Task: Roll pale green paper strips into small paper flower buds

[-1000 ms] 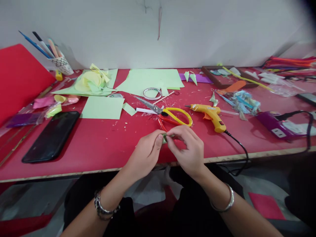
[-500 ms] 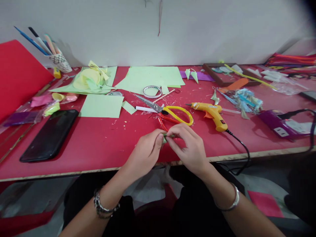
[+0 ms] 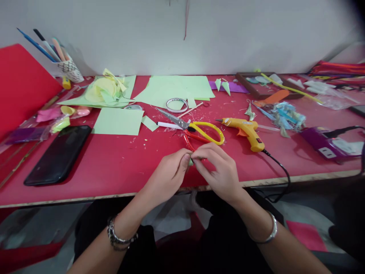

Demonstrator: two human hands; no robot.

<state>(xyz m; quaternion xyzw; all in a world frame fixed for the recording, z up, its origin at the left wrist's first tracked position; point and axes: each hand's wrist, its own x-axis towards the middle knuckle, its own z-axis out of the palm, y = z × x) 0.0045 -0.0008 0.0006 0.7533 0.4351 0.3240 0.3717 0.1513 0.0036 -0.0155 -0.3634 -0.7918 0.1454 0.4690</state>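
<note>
A small light green piece [image 3: 191,162] sits between my two hands near the table's front edge, mostly covered by the fingers. My left hand [image 3: 168,173] pinches it between thumb and forefinger. Closed too, my right hand [image 3: 218,169] meets it from the other side, fingertips on the same piece. Just beyond the hands lie scissors [image 3: 207,131] with one yellow and one red handle. To their right a yellow glue gun [image 3: 246,131] rests on its side. A roll of tape [image 3: 176,105] and a white pen [image 3: 169,125] are by the blades.
On the red table [image 3: 119,167] lie a black phone [image 3: 58,156], green paper sheets [image 3: 116,121], blue-green threads [image 3: 286,116] and a purple power box [image 3: 327,144]. Two small green cones [image 3: 226,88] are at the back. A pen cup [image 3: 68,70] stands back left.
The fingers have shifted slightly closer together over the green piece, so less of it shows. The whole view has moved a little.
</note>
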